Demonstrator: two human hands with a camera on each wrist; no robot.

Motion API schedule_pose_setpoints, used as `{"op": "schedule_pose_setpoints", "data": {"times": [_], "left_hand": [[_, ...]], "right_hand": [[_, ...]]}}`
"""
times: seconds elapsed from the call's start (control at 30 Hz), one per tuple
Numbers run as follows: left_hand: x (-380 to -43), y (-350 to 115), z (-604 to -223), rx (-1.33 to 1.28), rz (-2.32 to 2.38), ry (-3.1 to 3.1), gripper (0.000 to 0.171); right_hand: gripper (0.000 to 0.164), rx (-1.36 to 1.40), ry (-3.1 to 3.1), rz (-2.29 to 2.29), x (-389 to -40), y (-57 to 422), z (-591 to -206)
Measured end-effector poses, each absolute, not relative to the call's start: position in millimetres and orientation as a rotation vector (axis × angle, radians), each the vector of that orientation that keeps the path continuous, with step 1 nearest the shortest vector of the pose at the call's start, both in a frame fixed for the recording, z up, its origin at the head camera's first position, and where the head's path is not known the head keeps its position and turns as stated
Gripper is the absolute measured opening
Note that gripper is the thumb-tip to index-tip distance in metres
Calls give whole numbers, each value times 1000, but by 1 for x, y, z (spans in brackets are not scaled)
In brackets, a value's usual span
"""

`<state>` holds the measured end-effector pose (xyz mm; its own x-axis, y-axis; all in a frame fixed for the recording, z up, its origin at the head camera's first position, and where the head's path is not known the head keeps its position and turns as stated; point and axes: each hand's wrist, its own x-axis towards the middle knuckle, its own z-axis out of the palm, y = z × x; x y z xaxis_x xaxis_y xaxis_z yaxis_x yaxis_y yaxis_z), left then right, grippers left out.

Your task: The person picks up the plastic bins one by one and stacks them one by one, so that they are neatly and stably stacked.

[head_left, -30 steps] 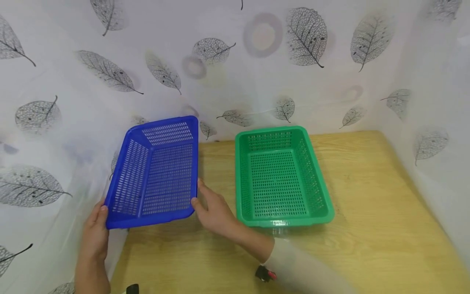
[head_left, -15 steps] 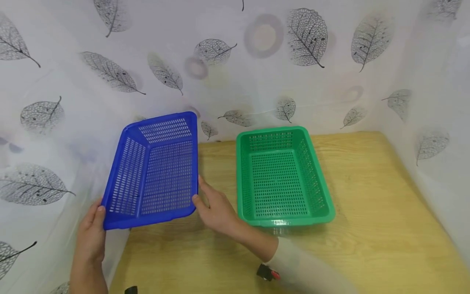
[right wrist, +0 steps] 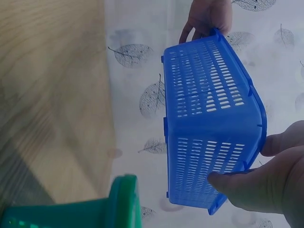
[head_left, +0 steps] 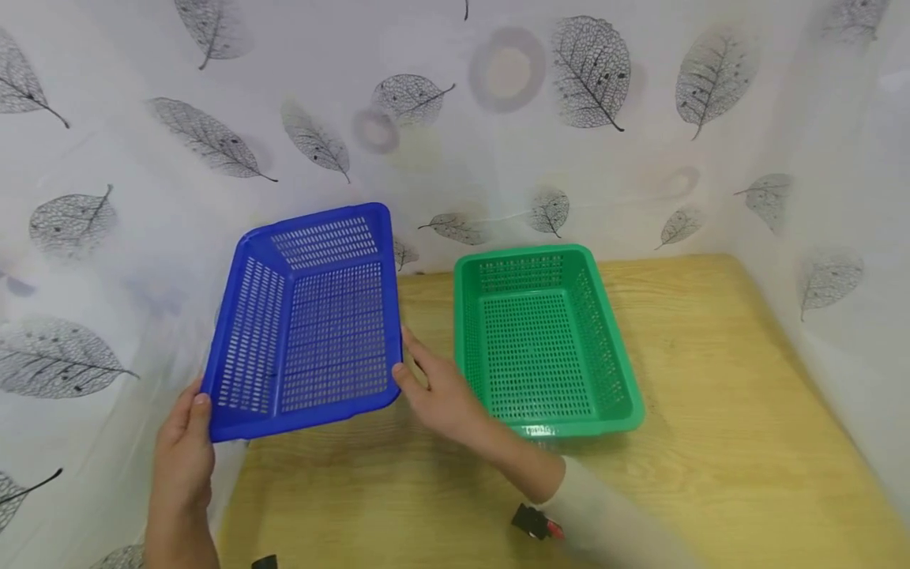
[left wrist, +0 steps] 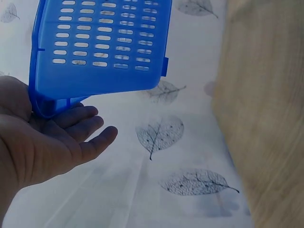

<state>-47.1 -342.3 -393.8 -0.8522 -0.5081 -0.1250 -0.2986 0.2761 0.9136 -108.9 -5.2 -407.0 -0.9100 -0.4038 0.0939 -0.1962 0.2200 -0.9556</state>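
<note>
A blue plastic basket [head_left: 334, 340] with slotted walls and base is held up off the table at the left, tilted, its inside facing me. My left hand [head_left: 183, 454] grips the rim at its near left corner, thumb on top. Near the front right corner, my right hand [head_left: 444, 395] pinches the side rim between thumb and fingers. The right wrist view shows the basket's outside [right wrist: 204, 123] with both hands on its rim. A green basket [head_left: 636, 407] of similar shape rests upright on the table, beside my right hand; nothing is seen inside either basket.
The wooden table [head_left: 718, 379] runs beneath both baskets. White leaf-patterned sheeting [head_left: 441, 166] rises at the back and both sides. A small black and red object [head_left: 536, 521] is by my right sleeve [head_left: 611, 514].
Both hands keep hold of the blue basket. It has risen a little and its right side has shifted rightward, towards the green basket, which stays in place.
</note>
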Motion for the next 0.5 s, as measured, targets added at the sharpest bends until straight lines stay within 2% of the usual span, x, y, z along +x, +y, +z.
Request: {"op": "schedule_pose_setpoints", "data": {"times": [0.5], "left_hand": [[-48,-304,-377,636,-1512,-2444,53]], "right_hand": [[58,-660,2250,-1910,-115,36,-392]]}}
